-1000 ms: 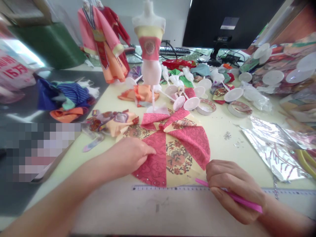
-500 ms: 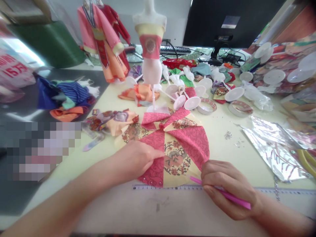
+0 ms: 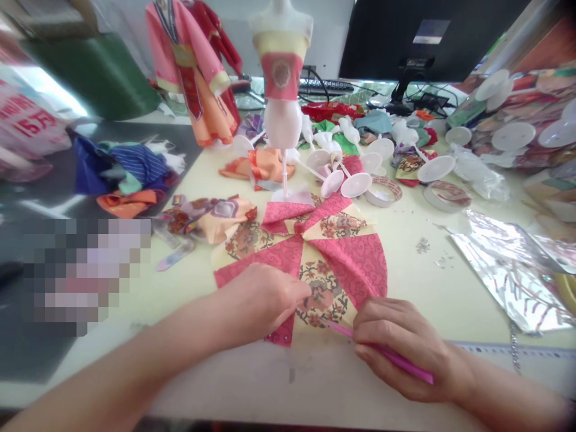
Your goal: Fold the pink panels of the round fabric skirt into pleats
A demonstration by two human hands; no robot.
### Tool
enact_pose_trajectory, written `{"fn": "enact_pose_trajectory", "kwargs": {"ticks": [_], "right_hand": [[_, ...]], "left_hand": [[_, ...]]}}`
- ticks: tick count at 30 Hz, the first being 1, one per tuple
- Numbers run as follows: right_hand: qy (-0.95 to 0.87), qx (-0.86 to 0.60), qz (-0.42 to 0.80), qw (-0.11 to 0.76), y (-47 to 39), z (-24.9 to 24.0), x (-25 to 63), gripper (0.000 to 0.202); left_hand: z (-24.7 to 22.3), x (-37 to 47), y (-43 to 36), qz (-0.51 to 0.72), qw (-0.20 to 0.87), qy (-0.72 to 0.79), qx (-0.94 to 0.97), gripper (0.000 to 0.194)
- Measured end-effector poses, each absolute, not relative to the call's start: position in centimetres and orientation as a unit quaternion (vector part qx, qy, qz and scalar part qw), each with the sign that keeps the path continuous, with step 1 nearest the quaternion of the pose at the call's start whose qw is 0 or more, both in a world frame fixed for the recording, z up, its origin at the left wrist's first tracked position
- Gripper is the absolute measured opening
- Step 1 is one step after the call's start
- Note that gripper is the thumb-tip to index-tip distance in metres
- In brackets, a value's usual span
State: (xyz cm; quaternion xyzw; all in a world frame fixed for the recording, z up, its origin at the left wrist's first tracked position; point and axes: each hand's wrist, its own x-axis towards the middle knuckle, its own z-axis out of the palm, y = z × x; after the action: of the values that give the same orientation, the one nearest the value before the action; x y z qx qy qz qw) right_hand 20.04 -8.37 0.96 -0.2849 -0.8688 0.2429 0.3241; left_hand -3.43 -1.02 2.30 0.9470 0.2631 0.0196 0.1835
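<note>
Where the left hand (image 3: 272, 299) lies: on the patchwork skirt (image 3: 317, 270), fingers curled, pinch unclear.
Patchwork skirt: spread on the worktop (image 3: 252, 390), between both hands.
Right hand (image 3: 398, 345): grasping a pink pen-shaped tool (image 3: 407, 365), slanting leftward.
Ruler (image 3: 531, 353): beside the right wrist.

On the desk (image 3: 202, 387) before us lies the cloth (image 3: 321, 288). Our left grip (image 3: 261, 300) rests on its left half; our right grip (image 3: 400, 342) is at its near right edge, the stick (image 3: 407, 366) in it pointing left over the cloth. The ruler (image 3: 517, 351) runs out rightward past that grip. Right of the cloth we have loose chips (image 3: 423, 246), then the foil packet (image 3: 513, 270). Behind the cloth stands the dress form (image 3: 283, 72), the robe (image 3: 186, 78) to its left, the monitor (image 3: 432, 36) farther right. A fabric heap (image 3: 139, 165) lies far left.
</note>
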Motion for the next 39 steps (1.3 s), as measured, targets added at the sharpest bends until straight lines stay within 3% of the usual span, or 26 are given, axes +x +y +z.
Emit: {"fn": "enact_pose_trajectory", "kwargs": {"ticks": [4,39], "right_hand": [[-0.875,-0.286,0.232,0.315,-8.39,0.85,20.04,0.009],[-0.89,-0.274,0.214,0.295,-8.37,0.71,19.76,0.007]], "left_hand": [[2.18,-3.14,-1.27,-0.031,0.203,0.263,0.943,0.014],[2.01,-2.63,-1.67,-0.021,0.214,0.255,0.943,0.018]]}}
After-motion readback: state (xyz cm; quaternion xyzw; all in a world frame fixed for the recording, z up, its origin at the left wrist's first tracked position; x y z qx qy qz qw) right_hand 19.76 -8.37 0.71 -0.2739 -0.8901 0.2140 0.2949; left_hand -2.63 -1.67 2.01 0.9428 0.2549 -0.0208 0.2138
